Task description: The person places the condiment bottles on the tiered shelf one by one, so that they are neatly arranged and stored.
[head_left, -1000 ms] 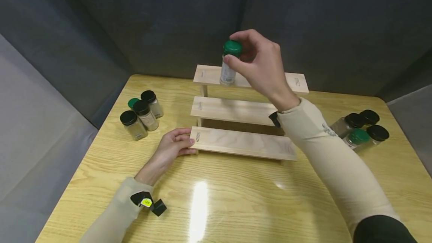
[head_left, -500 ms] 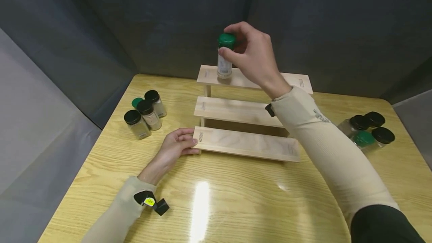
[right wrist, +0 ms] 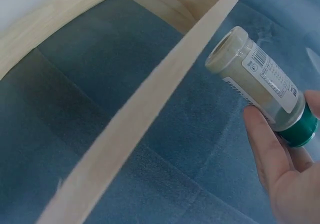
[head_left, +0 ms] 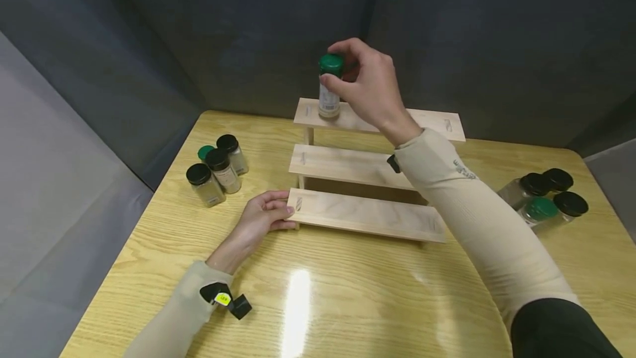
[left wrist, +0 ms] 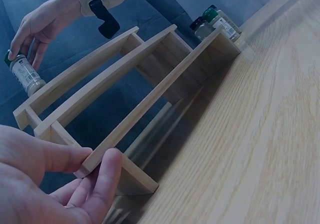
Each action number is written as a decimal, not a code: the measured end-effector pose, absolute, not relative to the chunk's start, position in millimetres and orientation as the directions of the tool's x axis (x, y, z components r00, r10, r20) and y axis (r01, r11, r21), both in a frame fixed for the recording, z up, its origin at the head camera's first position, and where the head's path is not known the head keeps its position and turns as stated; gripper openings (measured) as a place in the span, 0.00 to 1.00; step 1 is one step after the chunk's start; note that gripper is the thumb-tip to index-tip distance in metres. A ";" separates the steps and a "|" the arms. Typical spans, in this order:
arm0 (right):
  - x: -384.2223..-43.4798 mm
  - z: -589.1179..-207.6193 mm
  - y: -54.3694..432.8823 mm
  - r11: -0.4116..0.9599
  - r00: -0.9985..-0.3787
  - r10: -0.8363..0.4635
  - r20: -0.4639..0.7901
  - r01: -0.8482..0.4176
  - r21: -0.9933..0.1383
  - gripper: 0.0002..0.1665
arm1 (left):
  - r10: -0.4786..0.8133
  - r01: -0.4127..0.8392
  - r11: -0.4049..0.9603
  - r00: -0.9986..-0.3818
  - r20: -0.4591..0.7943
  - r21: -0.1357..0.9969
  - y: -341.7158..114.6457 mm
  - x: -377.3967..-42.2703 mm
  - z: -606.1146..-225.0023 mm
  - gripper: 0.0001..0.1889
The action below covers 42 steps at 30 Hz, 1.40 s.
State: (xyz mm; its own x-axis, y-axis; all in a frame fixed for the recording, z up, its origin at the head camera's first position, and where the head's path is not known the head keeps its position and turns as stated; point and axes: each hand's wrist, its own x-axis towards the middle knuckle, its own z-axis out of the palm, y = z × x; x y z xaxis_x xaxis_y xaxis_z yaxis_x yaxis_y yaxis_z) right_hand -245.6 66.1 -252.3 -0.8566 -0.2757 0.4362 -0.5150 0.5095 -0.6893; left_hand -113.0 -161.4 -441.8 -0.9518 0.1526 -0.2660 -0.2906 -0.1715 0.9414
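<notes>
My right hand pinches a spice jar by its green cap, thumb on the near side. The spice jar has a clear body with a white label. Its base is at the left part of the top tier of a wooden three-tier rack. In the right wrist view part of the jar's underside shows close to the board; whether it touches, I cannot tell. My left hand grips the left end of the bottom tier, thumb above and fingers below.
On the table's left stand several spice jars, mostly black-capped, one green-capped. Another group of jars, with black caps and one green, stands at the right behind my forearm. A dark curtain hangs behind the table.
My right hand has carried the spice jar left along the top tier, then lowered it slightly. The left hand keeps its grip on the rack. The head view has shifted a little.
</notes>
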 end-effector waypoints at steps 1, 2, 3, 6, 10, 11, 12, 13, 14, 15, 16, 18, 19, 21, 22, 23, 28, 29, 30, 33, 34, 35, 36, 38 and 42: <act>-245.6 -252.7 66.2 0.512 -0.858 -0.274 0.434 -0.513 -0.689 0.24 | 0.153 -0.291 -0.171 -0.952 -0.266 0.941 -161.3 -112.8 -441.9 0.25; -245.6 -253.1 66.2 0.513 -0.859 -0.274 0.433 -0.511 -0.690 0.24 | 0.154 -0.291 -0.170 -0.952 -0.266 0.942 -161.1 -112.7 -442.2 0.25; -245.9 -253.5 66.1 0.515 -0.859 -0.274 0.432 -0.511 -0.689 0.24 | 0.155 -0.292 -0.169 -0.951 -0.267 0.941 -161.0 -112.6 -442.4 0.25; -246.5 -254.8 65.7 0.516 -0.860 -0.274 0.431 -0.510 -0.689 0.24 | 0.158 -0.294 -0.169 -0.950 -0.268 0.941 -160.7 -112.3 -443.5 0.25; -247.8 -256.5 64.7 0.511 -0.857 -0.279 0.433 -0.514 -0.689 0.25 | 0.163 -0.289 -0.181 -0.952 -0.261 0.940 -160.4 -110.7 -443.2 0.26; -248.0 -257.0 64.5 0.508 -0.856 -0.281 0.434 -0.516 -0.690 0.25 | 0.163 -0.289 -0.184 -0.952 -0.261 0.939 -160.3 -110.4 -443.1 0.26; -248.0 -257.4 64.3 0.506 -0.855 -0.283 0.434 -0.517 -0.690 0.25 | 0.162 -0.290 -0.186 -0.952 -0.261 0.939 -160.3 -110.1 -442.5 0.26; -248.1 -257.7 64.1 0.505 -0.855 -0.284 0.433 -0.517 -0.691 0.25 | 0.161 -0.290 -0.189 -0.952 -0.262 0.938 -160.2 -109.9 -442.1 0.25; -248.1 -258.0 64.0 0.505 -0.855 -0.285 0.433 -0.517 -0.691 0.26 | 0.158 -0.293 -0.190 -0.951 -0.265 0.937 -160.1 -110.1 -442.1 0.25; -248.0 -258.2 64.0 0.507 -0.856 -0.284 0.431 -0.516 -0.691 0.26 | 0.157 -0.293 -0.192 -0.951 -0.266 0.937 -160.0 -110.0 -441.7 0.25; -247.8 -258.2 64.0 0.509 -0.858 -0.284 0.429 -0.514 -0.691 0.26 | 0.155 -0.295 -0.190 -0.951 -0.269 0.936 -159.9 -110.3 -441.7 0.25; -247.6 -258.2 64.2 0.513 -0.860 -0.281 0.427 -0.510 -0.690 0.26 | 0.154 -0.295 -0.187 -0.951 -0.269 0.937 -159.7 -110.3 -441.2 0.25; -247.5 -258.0 64.4 0.516 -0.861 -0.280 0.426 -0.509 -0.690 0.25 | 0.154 -0.295 -0.185 -0.951 -0.268 0.937 -159.5 -110.4 -441.3 0.25; -247.1 -257.7 64.8 0.518 -0.862 -0.278 0.425 -0.507 -0.689 0.25 | 0.155 -0.295 -0.183 -0.951 -0.268 0.938 -159.4 -110.4 -440.9 0.25; -247.1 -257.7 65.0 0.518 -0.862 -0.278 0.425 -0.507 -0.689 0.25 | 0.154 -0.294 -0.182 -0.951 -0.268 0.938 -159.4 -110.4 -440.8 0.25; -246.9 -257.7 65.2 0.518 -0.862 -0.277 0.425 -0.507 -0.689 0.25 | 0.154 -0.295 -0.182 -0.951 -0.269 0.938 -159.4 -110.4 -440.5 0.25; -246.2 -258.0 66.0 0.515 -0.862 -0.276 0.426 -0.507 -0.691 0.26 | 0.156 -0.295 -0.181 -0.950 -0.269 0.938 -159.8 -110.3 -439.9 0.25; -246.2 -258.1 66.2 0.515 -0.861 -0.276 0.426 -0.507 -0.691 0.27 | 0.158 -0.295 -0.181 -0.950 -0.269 0.938 -159.9 -110.3 -440.1 0.25; -246.3 -258.2 66.3 0.514 -0.860 -0.277 0.428 -0.509 -0.691 0.27 | 0.158 -0.295 -0.180 -0.950 -0.268 0.938 -159.9 -110.4 -440.3 0.25; -246.5 -258.5 67.0 0.515 -0.860 -0.280 0.426 -0.510 -0.689 0.28 | 0.162 -0.292 -0.180 -0.951 -0.265 0.939 -159.8 -111.0 -441.1 0.25; -246.3 -258.6 67.2 0.515 -0.862 -0.280 0.423 -0.507 -0.691 0.28 | 0.163 -0.292 -0.179 -0.951 -0.264 0.939 -159.8 -111.1 -441.2 0.25; -246.3 -258.6 67.5 0.516 -0.863 -0.280 0.421 -0.505 -0.692 0.28 | 0.164 -0.291 -0.179 -0.951 -0.263 0.940 -159.6 -111.4 -441.5 0.25; -246.1 -258.4 67.8 0.517 -0.864 -0.280 0.418 -0.502 -0.693 0.29 | 0.164 -0.291 -0.179 -0.951 -0.263 0.940 -159.6 -111.3 -441.3 0.25; -245.4 -258.2 68.6 0.521 -0.869 -0.278 0.410 -0.495 -0.695 0.29 | 0.166 -0.291 -0.179 -0.951 -0.262 0.940 -159.6 -111.4 -441.2 0.25; -243.7 -257.1 70.9 0.532 -0.878 -0.275 0.392 -0.478 -0.699 0.31 | 0.171 -0.291 -0.178 -0.950 -0.261 0.940 -159.5 -111.3 -441.4 0.25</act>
